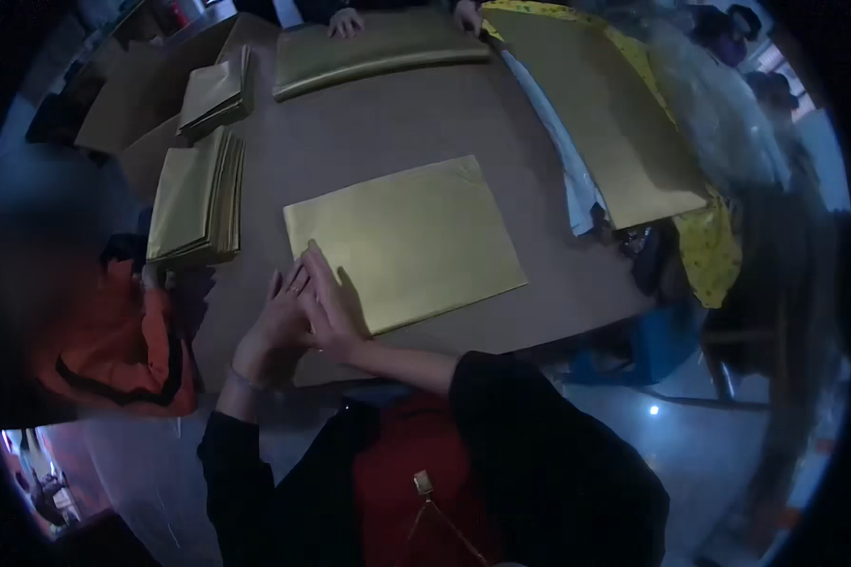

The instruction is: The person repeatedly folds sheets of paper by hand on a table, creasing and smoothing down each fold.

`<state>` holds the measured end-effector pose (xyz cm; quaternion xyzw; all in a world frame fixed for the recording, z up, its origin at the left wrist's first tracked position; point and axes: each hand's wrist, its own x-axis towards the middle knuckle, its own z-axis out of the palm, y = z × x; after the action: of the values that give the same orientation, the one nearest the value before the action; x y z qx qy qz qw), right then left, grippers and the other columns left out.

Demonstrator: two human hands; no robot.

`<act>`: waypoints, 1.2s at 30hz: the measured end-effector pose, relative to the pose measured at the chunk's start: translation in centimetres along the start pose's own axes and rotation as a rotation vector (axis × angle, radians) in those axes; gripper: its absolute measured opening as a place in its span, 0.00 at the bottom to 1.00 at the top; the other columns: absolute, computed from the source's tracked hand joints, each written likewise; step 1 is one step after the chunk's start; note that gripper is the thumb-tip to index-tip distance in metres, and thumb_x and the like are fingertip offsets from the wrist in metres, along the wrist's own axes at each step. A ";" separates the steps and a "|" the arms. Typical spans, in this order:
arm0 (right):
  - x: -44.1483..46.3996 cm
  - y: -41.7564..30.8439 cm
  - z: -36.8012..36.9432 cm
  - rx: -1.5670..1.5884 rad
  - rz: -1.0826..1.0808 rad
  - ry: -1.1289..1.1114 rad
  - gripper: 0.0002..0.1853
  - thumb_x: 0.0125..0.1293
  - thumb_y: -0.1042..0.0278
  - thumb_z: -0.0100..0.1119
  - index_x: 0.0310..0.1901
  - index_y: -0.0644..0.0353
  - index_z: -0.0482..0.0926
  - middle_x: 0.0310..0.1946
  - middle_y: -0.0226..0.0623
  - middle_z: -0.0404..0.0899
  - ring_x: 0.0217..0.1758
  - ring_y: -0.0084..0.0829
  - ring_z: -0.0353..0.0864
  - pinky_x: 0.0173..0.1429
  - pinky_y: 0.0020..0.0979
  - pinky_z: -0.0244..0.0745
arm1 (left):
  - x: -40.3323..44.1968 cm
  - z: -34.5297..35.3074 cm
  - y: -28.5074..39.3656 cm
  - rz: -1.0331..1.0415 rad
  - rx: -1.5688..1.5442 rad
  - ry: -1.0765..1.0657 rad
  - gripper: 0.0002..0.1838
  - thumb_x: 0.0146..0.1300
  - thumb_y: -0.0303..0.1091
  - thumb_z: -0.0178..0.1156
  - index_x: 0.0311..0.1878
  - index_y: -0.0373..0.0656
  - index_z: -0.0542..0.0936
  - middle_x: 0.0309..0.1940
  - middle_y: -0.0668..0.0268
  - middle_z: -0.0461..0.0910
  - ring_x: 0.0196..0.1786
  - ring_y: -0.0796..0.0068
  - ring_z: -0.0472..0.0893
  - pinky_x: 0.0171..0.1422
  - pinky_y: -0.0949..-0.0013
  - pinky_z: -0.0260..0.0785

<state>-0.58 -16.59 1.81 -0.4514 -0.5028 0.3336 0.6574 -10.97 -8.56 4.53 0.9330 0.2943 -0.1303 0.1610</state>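
Observation:
A folded sheet of gold paper [425, 246] lies flat on the table in front of me, its near edge angled up to the right. My right hand [333, 307] rests along the sheet's left edge, fingers stretched out. Beside it, my left hand [282, 319] has its fingers extended and laid against the right hand, partly overlapping it. A ring shows among the touching fingers. Neither hand grips anything that I can see.
Two stacks of folded gold paper, a nearer one [182, 203] and a farther one [213, 93], stand at the left. Across the brown table [378, 123], another person's hands touch a gold roll or fold [378, 57]. Large gold sheets [596, 113] lie right. A person in orange sits left.

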 end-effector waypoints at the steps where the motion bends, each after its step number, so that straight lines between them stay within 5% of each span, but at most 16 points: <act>1: 0.3 0.9 0.9 -0.100 -0.059 -0.048 0.34 0.72 0.57 0.38 0.71 0.68 0.41 0.73 0.51 0.41 0.77 0.46 0.39 0.76 0.41 0.36 | 0.4 2.1 -1.8 0.056 0.094 0.097 0.60 0.40 0.57 0.70 0.74 0.46 0.49 0.74 0.56 0.45 0.76 0.53 0.43 0.75 0.42 0.34; 5: -0.8 2.6 0.2 -0.192 -0.064 -0.068 0.37 0.71 0.55 0.41 0.71 0.67 0.40 0.73 0.52 0.40 0.77 0.46 0.36 0.77 0.43 0.31 | 0.4 3.2 -2.7 0.158 -0.038 0.173 0.60 0.41 0.58 0.68 0.74 0.45 0.47 0.75 0.56 0.44 0.77 0.53 0.41 0.74 0.40 0.32; 9: -1.3 1.3 -4.1 -0.194 0.054 -0.127 0.37 0.70 0.58 0.42 0.71 0.68 0.39 0.73 0.51 0.40 0.77 0.45 0.39 0.77 0.41 0.33 | 0.2 1.0 -1.2 0.075 0.037 0.011 0.70 0.31 0.66 0.70 0.74 0.41 0.45 0.75 0.53 0.41 0.77 0.51 0.40 0.74 0.38 0.31; 11: -1.8 1.9 -8.1 -0.141 0.080 -0.059 0.36 0.73 0.55 0.39 0.72 0.66 0.37 0.74 0.47 0.38 0.78 0.41 0.38 0.77 0.39 0.33 | 0.3 0.9 -1.1 0.068 -0.015 0.005 0.79 0.18 0.72 0.70 0.73 0.38 0.45 0.74 0.51 0.40 0.77 0.51 0.38 0.73 0.37 0.31; 16: -2.1 1.2 -20.0 0.109 0.134 0.284 0.36 0.75 0.52 0.33 0.72 0.65 0.33 0.74 0.47 0.38 0.78 0.40 0.37 0.77 0.38 0.35 | 0.4 1.0 -1.1 0.062 -0.005 0.004 0.79 0.19 0.73 0.69 0.73 0.38 0.44 0.74 0.51 0.41 0.77 0.51 0.40 0.74 0.38 0.31; 19: -2.2 2.8 -27.0 0.004 -0.001 0.377 0.34 0.76 0.53 0.32 0.72 0.63 0.33 0.74 0.47 0.38 0.78 0.40 0.37 0.77 0.37 0.35 | 0.4 1.1 -1.1 0.054 -0.003 0.001 0.78 0.18 0.73 0.69 0.73 0.38 0.45 0.74 0.51 0.41 0.76 0.51 0.40 0.73 0.37 0.32; 22: -2.1 2.4 -29.0 0.145 0.052 0.579 0.32 0.76 0.54 0.31 0.72 0.63 0.36 0.74 0.48 0.39 0.77 0.40 0.39 0.77 0.35 0.37 | 0.6 1.5 -1.5 0.062 0.031 0.010 0.79 0.17 0.73 0.70 0.73 0.38 0.45 0.74 0.51 0.40 0.76 0.50 0.40 0.73 0.37 0.32; 24: -2.0 2.6 -28.9 -0.059 0.070 0.667 0.27 0.75 0.60 0.35 0.70 0.65 0.51 0.70 0.48 0.52 0.74 0.39 0.52 0.75 0.35 0.46 | 0.7 1.5 -1.6 0.056 0.042 0.003 0.79 0.17 0.73 0.70 0.73 0.38 0.45 0.74 0.51 0.40 0.76 0.50 0.40 0.73 0.38 0.32; 25: -1.5 1.6 -27.8 -0.055 0.069 0.664 0.27 0.75 0.60 0.35 0.70 0.65 0.51 0.70 0.48 0.52 0.74 0.39 0.52 0.75 0.35 0.46 | 0.7 1.2 -1.3 0.049 0.047 -0.006 0.79 0.17 0.74 0.69 0.73 0.38 0.45 0.74 0.50 0.40 0.76 0.50 0.40 0.73 0.38 0.33; 27: 0.1 -0.5 -23.9 -0.626 0.040 0.448 0.25 0.73 0.61 0.40 0.67 0.66 0.58 0.68 0.49 0.58 0.72 0.43 0.55 0.74 0.35 0.49 | 0.8 0.6 -0.8 0.032 0.037 -0.007 0.79 0.18 0.72 0.71 0.73 0.38 0.45 0.74 0.50 0.39 0.76 0.49 0.39 0.73 0.38 0.34; 31: 4.0 -3.5 -12.9 -0.551 0.166 -0.638 0.24 0.73 0.61 0.38 0.68 0.59 0.58 0.69 0.46 0.57 0.73 0.42 0.53 0.76 0.41 0.45 | 0.3 0.6 -0.7 0.023 0.047 -0.025 0.77 0.21 0.69 0.73 0.73 0.39 0.44 0.74 0.51 0.41 0.76 0.51 0.40 0.74 0.40 0.36; 32: 4.0 -0.5 -10.8 -0.615 0.014 -0.818 0.25 0.74 0.59 0.35 0.69 0.56 0.57 0.71 0.41 0.53 0.75 0.40 0.50 0.77 0.44 0.43 | 0.4 0.4 -0.4 0.026 0.032 -0.016 0.77 0.22 0.69 0.73 0.73 0.39 0.44 0.74 0.52 0.42 0.76 0.52 0.41 0.74 0.40 0.37; 36: 9.0 4.6 -8.0 -1.010 -0.254 -0.918 0.26 0.74 0.55 0.33 0.70 0.52 0.56 0.73 0.30 0.50 0.76 0.31 0.46 0.77 0.44 0.41 | -0.2 0.9 -0.6 0.021 -0.011 0.038 0.76 0.23 0.71 0.71 0.73 0.39 0.44 0.74 0.53 0.43 0.76 0.56 0.43 0.74 0.41 0.37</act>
<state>9.67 -8.90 0.06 -0.4529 -0.8727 0.1364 0.1214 -11.62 -8.55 3.61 0.9374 0.2882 -0.1093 0.1621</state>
